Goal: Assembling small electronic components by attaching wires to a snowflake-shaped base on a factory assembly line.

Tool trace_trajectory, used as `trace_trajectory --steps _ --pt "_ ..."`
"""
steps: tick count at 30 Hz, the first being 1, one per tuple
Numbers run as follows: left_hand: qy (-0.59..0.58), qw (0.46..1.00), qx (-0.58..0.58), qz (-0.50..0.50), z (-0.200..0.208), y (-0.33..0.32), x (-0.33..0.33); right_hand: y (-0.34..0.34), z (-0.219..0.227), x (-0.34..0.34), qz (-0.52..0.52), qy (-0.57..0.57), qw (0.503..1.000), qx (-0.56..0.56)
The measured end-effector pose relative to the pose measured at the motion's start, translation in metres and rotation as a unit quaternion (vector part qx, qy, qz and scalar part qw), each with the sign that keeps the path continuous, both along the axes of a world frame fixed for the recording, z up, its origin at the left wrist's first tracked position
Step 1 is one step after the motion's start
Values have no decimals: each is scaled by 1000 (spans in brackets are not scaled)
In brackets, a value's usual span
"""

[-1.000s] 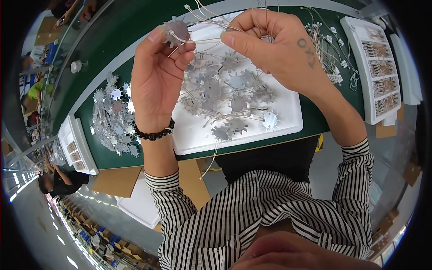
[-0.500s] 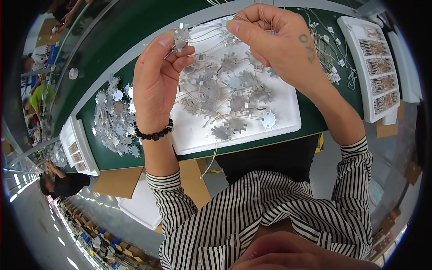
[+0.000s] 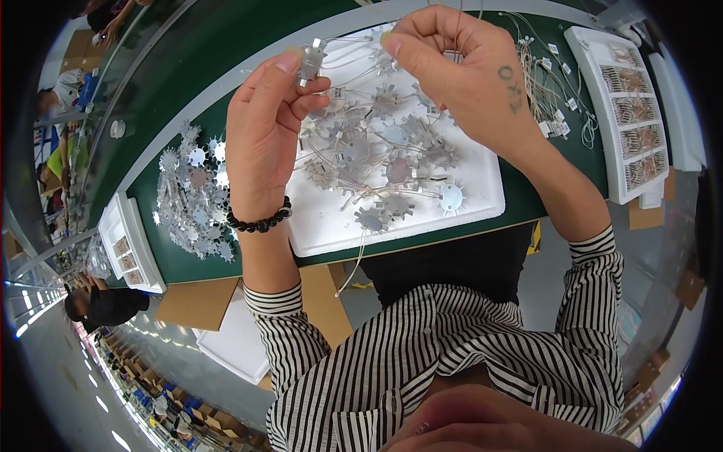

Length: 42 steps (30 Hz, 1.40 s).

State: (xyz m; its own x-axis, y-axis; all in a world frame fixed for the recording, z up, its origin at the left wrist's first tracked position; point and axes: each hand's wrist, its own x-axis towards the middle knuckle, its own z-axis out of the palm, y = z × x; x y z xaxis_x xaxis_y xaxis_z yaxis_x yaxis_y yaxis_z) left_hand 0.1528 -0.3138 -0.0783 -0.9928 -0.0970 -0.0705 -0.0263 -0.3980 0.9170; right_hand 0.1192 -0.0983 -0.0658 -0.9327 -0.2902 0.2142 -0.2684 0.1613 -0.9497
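Pinching a silver gear-toothed metal disc by its rim over the white foam tray's far-left edge: left hand. Right hand, above the tray: closed on thin pale wires. Disc seemed light, stiff; rim grip suited, wires unstrained.

Silver disc, striped shirt

A head-worn fisheye looks down from close above the green table.

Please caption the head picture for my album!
Left hand pinches a toothed metal disc; right hand hovers over a white tray.
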Motion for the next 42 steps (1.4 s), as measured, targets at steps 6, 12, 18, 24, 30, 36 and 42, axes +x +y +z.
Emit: trace_trajectory --steps 6,12,18,24,30,36,42 --pt "-8 1000 -18 -17 -2 1 1 -2 -10 3 -2 10 1000 -20" --pt "28 998 -51 -18 0 10 -2 -9 -13 5 54 -38 996 -60" --pt "143 956 -249 63 24 5 11 -5 -10 -2 103 -71 991 -43" --pt "177 903 -378 100 20 7 22 2 1 -6 57 -113 984 -127" --pt "151 903 -397 69 20 19 27 -9 6 6 204 -120 966 -104" --pt "86 956 -262 95 32 18 26 -4 5 3 220 -74 972 27" --pt "68 949 -292 94 32 21 21 -3 5 0 174 -92 979 48"
